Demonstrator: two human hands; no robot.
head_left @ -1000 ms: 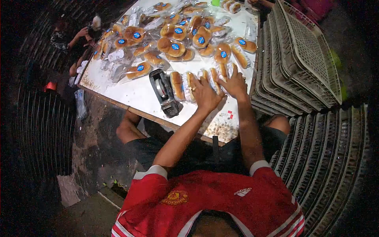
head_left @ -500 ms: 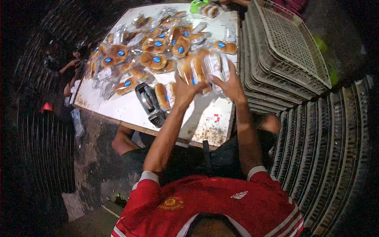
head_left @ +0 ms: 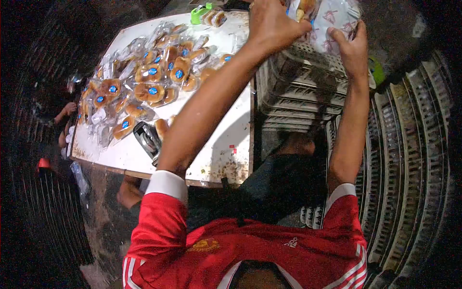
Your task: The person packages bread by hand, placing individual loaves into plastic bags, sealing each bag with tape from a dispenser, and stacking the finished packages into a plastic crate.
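Note:
At the top of the view, several wrapped bread packs (head_left: 332,24) are held between my two hands, above the stacked crates. My left hand (head_left: 276,26) presses their left side, its thumb pointing right. My right hand (head_left: 350,45) grips their right side, with its thumb on the clear wrapping. On the white table (head_left: 211,159), many bagged buns (head_left: 149,91) with blue labels lie in a loose heap. A black tape dispenser (head_left: 147,138) rests near the table's front edge, with another bun partly hidden behind my left forearm.
Pale plastic crates (head_left: 293,103) are stacked right of the table, and more crates (head_left: 399,159) curve along the right side. A green dispenser (head_left: 200,14) stands at the table's far edge. Another person's hand (head_left: 69,108) shows at the far left.
Both hands have moved up and right with the bread packs, from over the table to over the crate stack. The view has shifted to the right.

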